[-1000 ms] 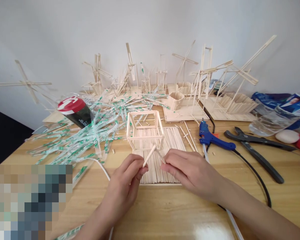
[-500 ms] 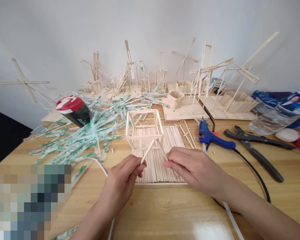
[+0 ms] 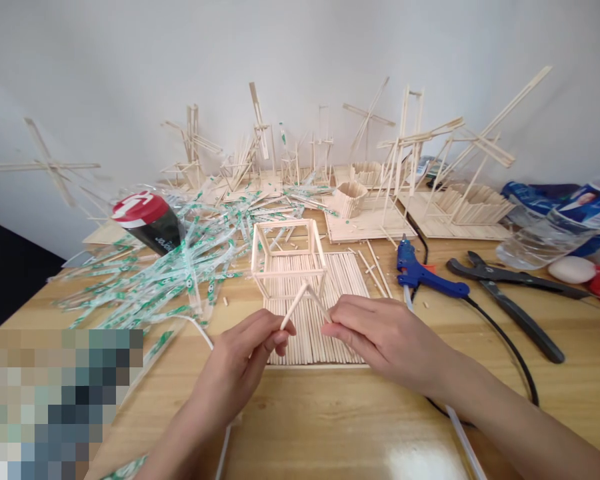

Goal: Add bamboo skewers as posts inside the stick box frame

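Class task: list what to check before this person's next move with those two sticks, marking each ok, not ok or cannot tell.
1. Left hand grips a wooden stick: ok.
2. Right hand grips a second wooden stick: ok.
3. Upper ends of both sticks meet: ok.
4. Sticks fixed to the stick box frame: cannot tell.
5. Blue hot glue gun in a hand: not ok; it lies on the table to the right.
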Motion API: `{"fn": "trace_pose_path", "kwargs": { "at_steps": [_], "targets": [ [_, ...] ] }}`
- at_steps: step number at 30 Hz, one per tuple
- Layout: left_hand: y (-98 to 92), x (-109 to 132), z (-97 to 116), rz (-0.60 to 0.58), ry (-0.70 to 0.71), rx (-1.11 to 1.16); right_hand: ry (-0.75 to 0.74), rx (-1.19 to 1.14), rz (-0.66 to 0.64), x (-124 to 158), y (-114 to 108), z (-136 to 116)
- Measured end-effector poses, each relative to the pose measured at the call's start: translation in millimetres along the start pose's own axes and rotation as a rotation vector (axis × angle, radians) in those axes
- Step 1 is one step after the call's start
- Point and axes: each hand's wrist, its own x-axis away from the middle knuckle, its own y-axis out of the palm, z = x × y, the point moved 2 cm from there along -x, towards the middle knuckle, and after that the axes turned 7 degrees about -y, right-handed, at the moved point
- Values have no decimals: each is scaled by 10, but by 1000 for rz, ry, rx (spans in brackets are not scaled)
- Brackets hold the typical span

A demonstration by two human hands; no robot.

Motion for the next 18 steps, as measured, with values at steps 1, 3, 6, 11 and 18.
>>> {"fn": "trace_pose_path", "kwargs": {
  "at_steps": [1,3,6,11,18],
  "targets": [
    [2,3,-3,0,2,6,-1,6,1,-1,-4,-3],
    [8,9,-10,3,1,14,0,11,12,-5,-16,-8],
    [15,17,-15,15,8,20,3,13,23,-10,-34,-10],
    [15,15,-20,31,11,19,-2,8,28,-9,-46,-7],
    [12,9,-10,25,11,11,3,15,28,-11,-60,2]
  ]
}}
